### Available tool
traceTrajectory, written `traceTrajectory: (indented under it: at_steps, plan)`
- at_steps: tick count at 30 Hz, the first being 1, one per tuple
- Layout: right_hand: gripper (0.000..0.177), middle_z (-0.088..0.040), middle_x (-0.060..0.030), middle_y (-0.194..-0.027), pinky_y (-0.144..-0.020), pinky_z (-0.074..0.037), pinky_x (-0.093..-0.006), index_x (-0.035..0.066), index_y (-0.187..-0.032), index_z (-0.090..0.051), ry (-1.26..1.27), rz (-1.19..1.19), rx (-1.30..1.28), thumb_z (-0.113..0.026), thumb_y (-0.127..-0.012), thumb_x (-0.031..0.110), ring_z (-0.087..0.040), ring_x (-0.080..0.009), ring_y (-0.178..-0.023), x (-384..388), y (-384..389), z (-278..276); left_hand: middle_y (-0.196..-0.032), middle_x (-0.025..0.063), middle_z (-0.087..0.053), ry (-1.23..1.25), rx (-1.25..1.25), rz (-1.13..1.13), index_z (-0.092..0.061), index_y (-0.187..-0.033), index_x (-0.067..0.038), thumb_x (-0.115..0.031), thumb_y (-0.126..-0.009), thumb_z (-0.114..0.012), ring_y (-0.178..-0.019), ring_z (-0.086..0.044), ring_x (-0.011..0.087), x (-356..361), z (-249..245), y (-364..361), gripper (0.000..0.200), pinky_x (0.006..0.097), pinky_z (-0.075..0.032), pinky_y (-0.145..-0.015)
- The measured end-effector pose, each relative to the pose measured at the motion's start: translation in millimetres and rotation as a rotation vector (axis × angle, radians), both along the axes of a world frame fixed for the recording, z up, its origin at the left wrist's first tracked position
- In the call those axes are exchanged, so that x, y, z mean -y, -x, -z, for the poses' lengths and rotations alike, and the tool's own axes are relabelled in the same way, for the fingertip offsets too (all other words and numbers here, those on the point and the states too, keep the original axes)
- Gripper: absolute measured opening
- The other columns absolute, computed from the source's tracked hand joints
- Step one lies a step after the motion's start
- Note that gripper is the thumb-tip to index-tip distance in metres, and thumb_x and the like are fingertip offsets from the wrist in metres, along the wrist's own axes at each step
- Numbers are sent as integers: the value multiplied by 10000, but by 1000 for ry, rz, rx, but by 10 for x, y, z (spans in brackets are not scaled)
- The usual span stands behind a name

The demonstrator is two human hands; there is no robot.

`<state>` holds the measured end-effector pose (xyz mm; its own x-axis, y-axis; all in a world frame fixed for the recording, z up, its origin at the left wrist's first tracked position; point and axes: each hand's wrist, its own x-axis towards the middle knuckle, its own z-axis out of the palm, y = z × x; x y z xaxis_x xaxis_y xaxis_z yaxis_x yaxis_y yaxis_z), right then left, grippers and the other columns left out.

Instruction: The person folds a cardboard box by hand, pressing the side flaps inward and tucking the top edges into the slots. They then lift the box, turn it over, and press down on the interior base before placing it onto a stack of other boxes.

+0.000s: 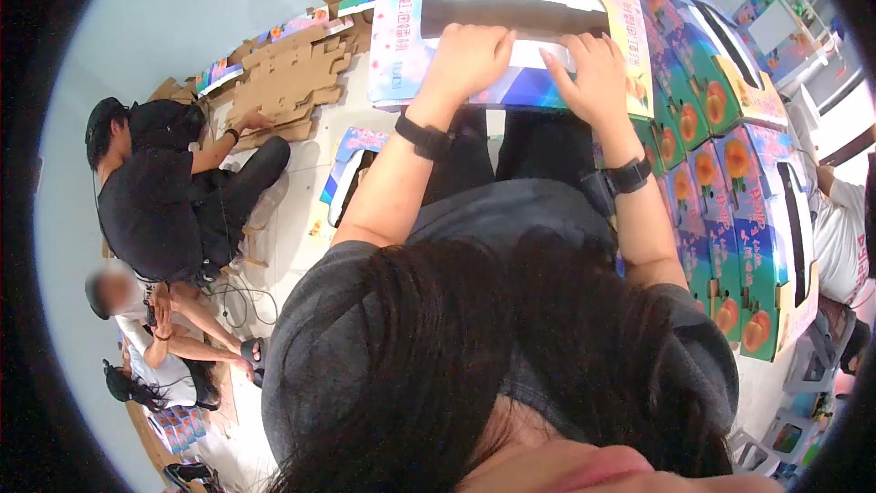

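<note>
A colourful printed cardboard box (411, 27) with peach pictures lies in front of me, its long window opening facing up. My left hand (470, 59) presses down on the white flap at the box's near edge, fingers curled over it. My right hand (593, 73) rests beside it on the same flap, fingers spread flat. Both wrists wear black bands. My dark hair and grey shirt fill the lower part of the view.
A row of assembled peach boxes (730, 183) stands at the right. Flat brown cardboard sheets (287, 78) lie on the floor at the upper left. A person in black (164, 192) sits there; two more people sit at the lower left. Another flat box (351, 160) lies by my left arm.
</note>
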<state>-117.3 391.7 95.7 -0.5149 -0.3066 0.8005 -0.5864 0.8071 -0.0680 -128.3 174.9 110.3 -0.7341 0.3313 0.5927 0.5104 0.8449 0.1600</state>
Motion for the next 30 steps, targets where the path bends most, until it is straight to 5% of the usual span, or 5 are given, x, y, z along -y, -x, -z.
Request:
traceTrajectory:
  at_steps: [12,21,30]
  plan:
    - [517,-642,-141,-933,-1051,-361,-493,28,-1009,-694,-60,33,-8,-591,-913,526,-602,-330,-965,-22,-9,27,-763,186,-691,-25,-1,-35,-694,-806,-51,-330,-991,-480,-780,-679,378,-45,12,-75,397,522,-461,-739]
    - [464,-632,-126,-837,-843,-432,-438,40,-924,-729,-31,-32,91,-629,-899,493,-599,-322,-868,-119,104,-47,-811,185,-706,-23,4,-86,-699,-829,-40,-306,-994,-473,-822,-684,377,-162,56,-171,386,528,-467,-768]
    - [379,-615,-113,-858,-788,-431,-429,39,-927,-703,-4,-133,42,-680,-879,414,-573,-319,-847,-221,7,-2,-856,140,-704,-66,-80,-139,-682,-852,-53,-250,-971,-513,-868,-667,331,-314,145,-407,286,485,-442,-834]
